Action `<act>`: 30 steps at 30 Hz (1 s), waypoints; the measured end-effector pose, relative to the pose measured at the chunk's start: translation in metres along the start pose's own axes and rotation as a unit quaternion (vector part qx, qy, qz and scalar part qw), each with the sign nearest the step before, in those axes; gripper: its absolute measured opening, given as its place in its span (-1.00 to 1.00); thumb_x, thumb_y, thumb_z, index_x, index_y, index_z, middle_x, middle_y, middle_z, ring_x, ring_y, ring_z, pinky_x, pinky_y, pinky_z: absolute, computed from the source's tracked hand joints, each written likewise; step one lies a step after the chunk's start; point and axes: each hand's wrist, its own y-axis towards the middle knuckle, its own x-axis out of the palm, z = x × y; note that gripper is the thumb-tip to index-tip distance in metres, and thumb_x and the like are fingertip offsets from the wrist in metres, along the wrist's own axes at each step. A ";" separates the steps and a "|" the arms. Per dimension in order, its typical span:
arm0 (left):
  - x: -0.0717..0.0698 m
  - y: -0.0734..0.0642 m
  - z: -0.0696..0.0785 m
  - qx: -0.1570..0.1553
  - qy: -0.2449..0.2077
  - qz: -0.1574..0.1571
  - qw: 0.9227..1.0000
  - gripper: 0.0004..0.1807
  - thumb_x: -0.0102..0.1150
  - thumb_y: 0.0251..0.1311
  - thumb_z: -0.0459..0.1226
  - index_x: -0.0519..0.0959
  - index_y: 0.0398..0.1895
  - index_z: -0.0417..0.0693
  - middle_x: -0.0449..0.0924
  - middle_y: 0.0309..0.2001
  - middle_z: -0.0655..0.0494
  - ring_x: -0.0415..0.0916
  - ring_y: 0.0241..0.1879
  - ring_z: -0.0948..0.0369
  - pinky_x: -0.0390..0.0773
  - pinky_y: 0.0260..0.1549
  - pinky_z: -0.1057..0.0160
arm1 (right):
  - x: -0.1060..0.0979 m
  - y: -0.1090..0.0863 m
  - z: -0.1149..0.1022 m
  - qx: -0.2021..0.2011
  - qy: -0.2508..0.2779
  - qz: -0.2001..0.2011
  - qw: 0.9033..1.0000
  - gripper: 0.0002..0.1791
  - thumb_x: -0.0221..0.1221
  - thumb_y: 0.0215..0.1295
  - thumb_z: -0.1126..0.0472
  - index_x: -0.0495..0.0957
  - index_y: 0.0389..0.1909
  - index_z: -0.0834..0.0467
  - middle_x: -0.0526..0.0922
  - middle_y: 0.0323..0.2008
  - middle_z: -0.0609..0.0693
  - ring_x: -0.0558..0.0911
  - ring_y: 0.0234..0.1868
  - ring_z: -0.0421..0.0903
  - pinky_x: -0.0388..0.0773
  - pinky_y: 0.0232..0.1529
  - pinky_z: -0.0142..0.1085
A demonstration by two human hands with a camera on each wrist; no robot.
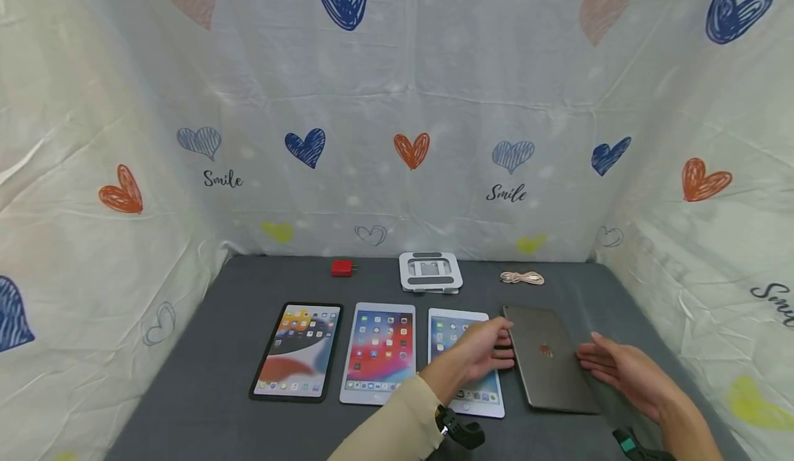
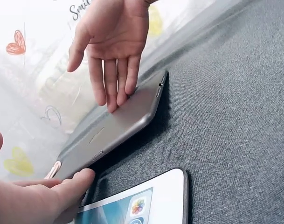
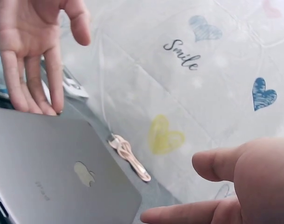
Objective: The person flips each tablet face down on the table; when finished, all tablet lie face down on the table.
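A beige sleeve [image 1: 391,423] with a black wristband [image 1: 460,430] comes in from the bottom edge, its left hand [image 1: 474,351] reaching across part of a white tablet [image 1: 457,324]. The fingers are loosely extended, tips at the left long edge of a grey tablet [image 1: 546,382]. Opposite, the right hand [image 1: 633,371] is open too, fingers straight at the right long edge; whether they touch it, I cannot tell. The grey tablet lies back up between the hands, on the right side of the grey tabletop [image 1: 192,392]. A pale Apple logo [image 3: 85,174] sits mid-back, and the right wrist view shows faint lettering [image 3: 42,190] beside it, reading "iPad". Its long axis runs away from the person, the far end angled to the left. Left of the partly covered tablet lie a second white tablet [image 1: 380,351] and a black-rimmed tablet [image 1: 298,354], screens up and lit, their long axes also running front to back; the icon labels are too small to read. Along the back, from left to right, are a red plug [image 1: 342,268], a white stand [image 1: 429,261] and a coiled pink cable [image 1: 522,278]. The pale cloth [image 1: 446,68] behind carries coloured hearts and "Smile" in black script.
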 end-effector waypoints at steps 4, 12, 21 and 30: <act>-0.001 0.001 -0.001 0.004 0.021 -0.002 1.000 -0.35 0.25 0.42 -0.23 0.42 0.37 -0.60 0.53 0.25 -0.43 0.53 0.34 -0.40 0.52 0.47 -0.30 | 0.000 0.001 0.001 -0.001 -0.003 0.013 1.000 -0.06 -0.30 0.83 -0.25 0.12 0.58 0.63 0.31 0.58 0.51 0.54 0.53 0.24 0.68 0.36 -0.24; -0.021 -0.006 0.006 0.024 0.062 -0.043 0.997 -0.44 0.23 0.52 -0.23 0.50 0.38 -0.53 0.63 0.29 -0.49 0.61 0.36 -0.29 0.62 0.42 -0.17 | 0.004 -0.011 -0.007 -0.012 -0.014 0.041 0.999 -0.07 -0.12 0.80 -0.23 0.17 0.56 0.63 0.42 0.53 0.48 0.72 0.32 -0.08 0.74 0.27 -0.28; -0.056 -0.043 0.038 0.043 0.080 -0.088 0.992 -0.45 0.27 0.57 -0.22 0.51 0.44 -0.43 0.66 0.35 -0.33 0.70 0.32 -0.11 0.71 0.29 0.00 | 0.003 -0.030 -0.024 -0.065 0.039 0.003 0.997 -0.21 0.00 0.80 0.00 0.11 0.60 0.61 0.69 0.36 0.16 0.77 0.15 -0.33 0.76 0.24 -0.29; -0.094 -0.080 0.069 0.097 0.128 -0.069 0.985 -0.54 0.29 0.58 -0.22 0.62 0.37 -0.32 0.75 0.25 -0.23 0.77 0.22 -0.11 0.77 0.21 0.02 | 0.011 -0.031 -0.039 -0.136 0.074 -0.079 0.985 -0.37 -0.03 0.81 0.15 0.19 0.60 0.55 0.74 0.26 -0.25 0.74 0.30 -0.23 0.73 0.28 -0.33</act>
